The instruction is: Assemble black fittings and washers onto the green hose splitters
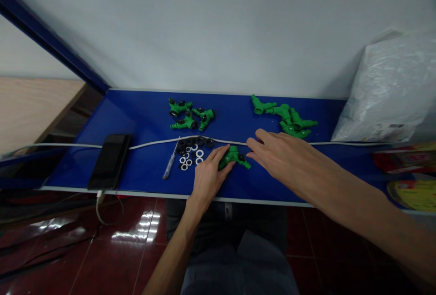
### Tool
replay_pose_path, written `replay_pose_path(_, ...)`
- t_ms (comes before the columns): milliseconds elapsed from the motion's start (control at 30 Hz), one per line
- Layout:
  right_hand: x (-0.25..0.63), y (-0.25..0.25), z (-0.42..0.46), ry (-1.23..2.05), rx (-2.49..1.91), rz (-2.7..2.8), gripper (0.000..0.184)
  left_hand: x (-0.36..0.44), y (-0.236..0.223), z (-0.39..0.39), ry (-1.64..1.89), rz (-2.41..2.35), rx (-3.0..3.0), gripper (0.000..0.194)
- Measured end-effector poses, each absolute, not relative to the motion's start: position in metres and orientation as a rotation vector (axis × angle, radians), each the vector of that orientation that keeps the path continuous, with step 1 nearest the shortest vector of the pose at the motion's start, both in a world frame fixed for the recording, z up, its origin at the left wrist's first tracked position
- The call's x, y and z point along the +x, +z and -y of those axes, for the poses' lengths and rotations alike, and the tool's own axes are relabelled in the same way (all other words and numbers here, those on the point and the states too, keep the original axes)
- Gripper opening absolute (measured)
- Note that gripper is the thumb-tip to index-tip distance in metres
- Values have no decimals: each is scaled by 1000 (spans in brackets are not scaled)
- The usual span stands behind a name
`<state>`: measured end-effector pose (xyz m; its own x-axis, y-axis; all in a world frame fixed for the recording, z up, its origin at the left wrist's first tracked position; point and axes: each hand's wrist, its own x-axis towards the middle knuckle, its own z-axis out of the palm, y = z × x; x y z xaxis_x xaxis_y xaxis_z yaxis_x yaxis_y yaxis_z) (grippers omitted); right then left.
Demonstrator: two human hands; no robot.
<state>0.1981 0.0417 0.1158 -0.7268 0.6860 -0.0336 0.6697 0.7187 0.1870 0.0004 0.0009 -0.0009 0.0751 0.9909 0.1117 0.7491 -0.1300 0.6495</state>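
Note:
My left hand (211,171) grips a green plastic Y-shaped hose connector (233,155) with a black knob on one arm, close to the shelf's front edge. Just right of it, my right hand (269,149) is held with its fingers curled in a pinch; whatever sits between the fingertips is hidden. Left of my left hand lie several white ring washers (199,153) and black caps (200,141). A screwdriver (169,166) with a clear handle rests beside them.
Several green connectors with black parts (184,121) lie at the back left, and several plain green ones (281,112) at the back right. A white cable (153,141) crosses the blue shelf (143,113). A black phone (109,161) is at left, a plastic-wrapped package (384,86) at right.

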Motion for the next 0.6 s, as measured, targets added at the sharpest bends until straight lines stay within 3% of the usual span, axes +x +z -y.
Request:
replay_pose_path(133,200,116,-40,353,1049,-2818,24,0,-3,-1,777,-1711,1934,49)
replay_pose_path(300,202,117,-39,252,978,-2851,48,0,-2,-1,774,-1708,1927,47)
replay_pose_path(367,196,122,-41,274,976,-2819,41,0,-1,-1,772,-1702,1924,48)
replay_pose_path(500,182,132,-42,363,979,-2763,9,1,-2,-1,775,-1695,1924,49)
replay_pose_path(600,185,132,-43,377,992,-2774,16,1,-2,-1,761,-1713,1920,48)
